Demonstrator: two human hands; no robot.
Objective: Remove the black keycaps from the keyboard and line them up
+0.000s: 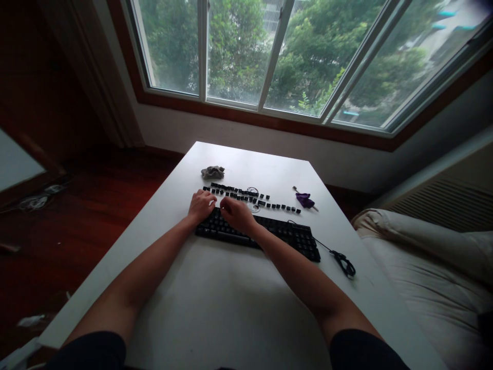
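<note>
One keyboard (295, 239), one table (215, 303), one purple cloth (305, 200)

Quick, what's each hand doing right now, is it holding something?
Left hand: fingers bent at the left end of the keyboard; can't tell if it's holding anything.
Right hand: fingers curled over the keyboard; can't tell either.
</note>
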